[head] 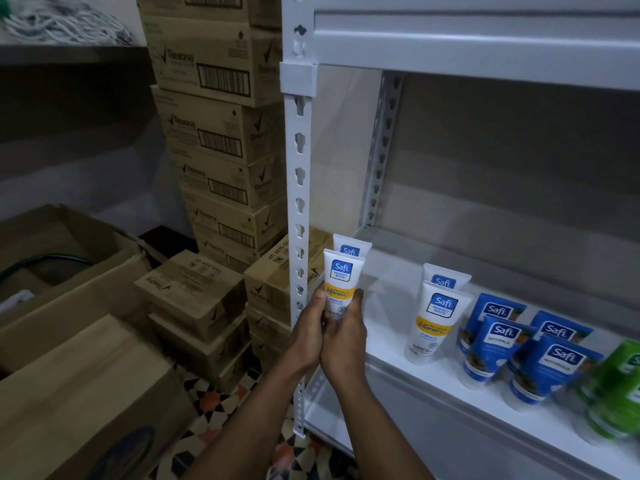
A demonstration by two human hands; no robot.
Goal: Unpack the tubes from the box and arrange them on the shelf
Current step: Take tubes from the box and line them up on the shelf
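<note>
A white tube [341, 282] with a yellow band stands upright at the left end of the white shelf [388, 327]. My left hand [308, 336] and my right hand [344, 336] both grip its lower part. Right behind it stands another white tube [350, 247], mostly hidden. Further right on the shelf stand two more white tubes [434, 322], then several blue tubes [498, 341] and green tubes [620, 386] at the right edge. An open cardboard box [69, 265] sits on the floor at the left.
The shelf's white upright post [299, 202] runs just left of my hands. Stacked brown cartons [221, 133] fill the space behind it. A large closed carton [86, 393] lies at the lower left over a patterned floor [214, 403]. An upper shelf [485, 46] hangs above.
</note>
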